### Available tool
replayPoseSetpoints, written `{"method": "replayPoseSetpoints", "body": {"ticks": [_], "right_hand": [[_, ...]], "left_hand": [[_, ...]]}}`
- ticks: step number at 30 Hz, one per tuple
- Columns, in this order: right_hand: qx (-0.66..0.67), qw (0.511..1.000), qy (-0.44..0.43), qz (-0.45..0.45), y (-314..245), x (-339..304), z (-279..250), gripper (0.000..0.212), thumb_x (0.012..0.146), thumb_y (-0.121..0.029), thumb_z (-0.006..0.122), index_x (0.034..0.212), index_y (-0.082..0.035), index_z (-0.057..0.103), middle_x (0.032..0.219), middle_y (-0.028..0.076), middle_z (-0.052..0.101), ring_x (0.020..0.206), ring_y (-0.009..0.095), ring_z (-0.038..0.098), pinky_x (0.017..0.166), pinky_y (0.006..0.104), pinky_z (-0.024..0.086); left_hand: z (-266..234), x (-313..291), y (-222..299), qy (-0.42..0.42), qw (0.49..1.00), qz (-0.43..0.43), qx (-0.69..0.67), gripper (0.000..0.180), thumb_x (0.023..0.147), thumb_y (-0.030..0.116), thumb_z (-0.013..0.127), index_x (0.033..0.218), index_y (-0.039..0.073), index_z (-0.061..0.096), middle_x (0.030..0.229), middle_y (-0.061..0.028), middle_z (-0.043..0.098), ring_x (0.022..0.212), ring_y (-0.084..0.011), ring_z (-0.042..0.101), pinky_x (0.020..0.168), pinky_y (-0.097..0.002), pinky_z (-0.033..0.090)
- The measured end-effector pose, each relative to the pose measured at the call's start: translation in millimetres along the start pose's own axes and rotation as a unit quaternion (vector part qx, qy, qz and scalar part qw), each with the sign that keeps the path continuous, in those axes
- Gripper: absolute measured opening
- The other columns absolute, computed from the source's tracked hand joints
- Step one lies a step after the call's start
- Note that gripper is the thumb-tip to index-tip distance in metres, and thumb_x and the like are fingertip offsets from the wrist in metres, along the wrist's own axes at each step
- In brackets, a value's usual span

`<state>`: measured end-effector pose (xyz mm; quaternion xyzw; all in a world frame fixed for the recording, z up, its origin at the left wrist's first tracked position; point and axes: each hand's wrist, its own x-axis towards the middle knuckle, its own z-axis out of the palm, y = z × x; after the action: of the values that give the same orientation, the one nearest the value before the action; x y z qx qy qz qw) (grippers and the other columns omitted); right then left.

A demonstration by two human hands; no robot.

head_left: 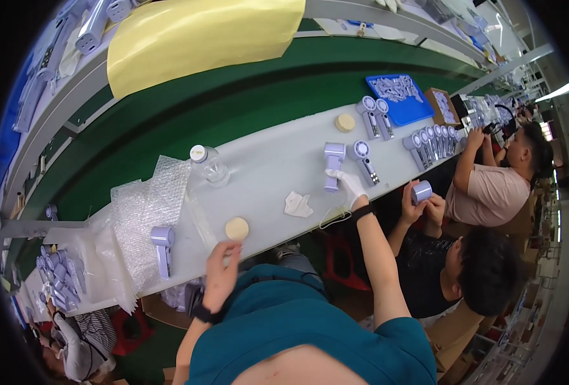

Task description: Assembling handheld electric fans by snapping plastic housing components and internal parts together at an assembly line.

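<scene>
My right hand [350, 186], in a white glove, reaches out over the bench and grips a lavender handheld fan [334, 154] by its handle. Just right of it lies another lavender handheld fan [363, 157], with its round face up. My left hand [223, 264] is bare and hovers by the bench's front edge, fingers partly bent and apart, with nothing seen in them. Close to its fingertips is a round cream-coloured pad [237, 228]. A crumpled white wipe [298, 205] lies between my two hands.
A clear bottle [210, 168] stands behind. Bubble wrap [150, 212] and a single fan [162, 247] occupy the left. A second cream pad [344, 122], a blue tray [412, 112] and rows of fans [428, 142] lie right. A co-worker close by holds a lavender cylinder [421, 191].
</scene>
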<state>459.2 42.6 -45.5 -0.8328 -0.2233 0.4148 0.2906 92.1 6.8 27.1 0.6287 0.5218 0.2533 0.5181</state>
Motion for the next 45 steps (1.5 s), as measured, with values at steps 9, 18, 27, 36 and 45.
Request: {"method": "replayPoseSetpoints", "body": {"ticks": [9, 18, 27, 36, 45], "right_hand": [[0.168, 0.960, -0.121, -0.188, -23.6, -181.3, 36.1, 0.025, 0.081, -0.027, 0.063, 0.087, -0.003, 0.063, 0.072, 0.001, 0.060, 0.059, 0.006, 0.052, 0.052, 0.0188, 0.039], [0.623, 0.617, -0.479, 0.035, 36.1, -197.1, 19.2, 0.047, 0.091, -0.039, 0.044, 0.060, -0.004, 0.045, 0.049, -0.003, 0.037, 0.042, 0.006, 0.031, 0.042, 0.0200, 0.026], [0.397, 0.895, -0.185, -0.089, -23.2, -241.7, 5.6, 0.042, 0.096, -0.033, 0.033, 0.071, -0.002, 0.047, 0.044, -0.001, 0.035, 0.039, 0.008, 0.028, 0.041, 0.0209, 0.024], [0.113, 0.960, -0.140, -0.215, -76.6, -263.4, 14.5, 0.028, 0.093, -0.021, 0.044, 0.076, 0.000, 0.053, 0.049, 0.002, 0.048, 0.043, 0.005, 0.042, 0.043, 0.0208, 0.032], [0.186, 0.962, -0.119, -0.159, -74.1, -265.8, 23.8, 0.029, 0.092, -0.021, 0.048, 0.071, -0.001, 0.054, 0.047, 0.002, 0.050, 0.040, 0.005, 0.042, 0.041, 0.0203, 0.029]], "left_hand": [[87.5, 63.3, 84.3, -0.217, 0.924, -0.088, -0.301, 0.040, 0.090, 0.031, 0.049, 0.117, 0.002, 0.046, 0.106, -0.0087, 0.056, 0.095, -0.0173, 0.055, 0.081, -0.0294, 0.043], [64.5, 87.2, 85.5, -0.306, 0.554, -0.287, -0.719, 0.030, 0.088, 0.033, 0.052, 0.098, 0.006, 0.047, 0.083, -0.0037, 0.050, 0.062, -0.0102, 0.048, 0.058, -0.0220, 0.043], [52.4, 70.4, 114.8, -0.250, 0.432, -0.423, -0.756, 0.037, 0.087, 0.036, 0.054, 0.096, 0.001, 0.044, 0.080, -0.0038, 0.046, 0.063, -0.0128, 0.044, 0.059, -0.0244, 0.043], [60.5, 65.1, 99.5, -0.176, 0.582, -0.381, -0.696, 0.046, 0.087, 0.048, 0.049, 0.092, 0.002, 0.044, 0.076, -0.0048, 0.048, 0.066, -0.0159, 0.049, 0.063, -0.0265, 0.046], [65.0, 48.8, 120.4, -0.043, 0.794, -0.223, -0.564, 0.056, 0.086, 0.060, 0.039, 0.090, 0.004, 0.045, 0.075, -0.0051, 0.049, 0.065, -0.0151, 0.052, 0.062, -0.0271, 0.047]]}}
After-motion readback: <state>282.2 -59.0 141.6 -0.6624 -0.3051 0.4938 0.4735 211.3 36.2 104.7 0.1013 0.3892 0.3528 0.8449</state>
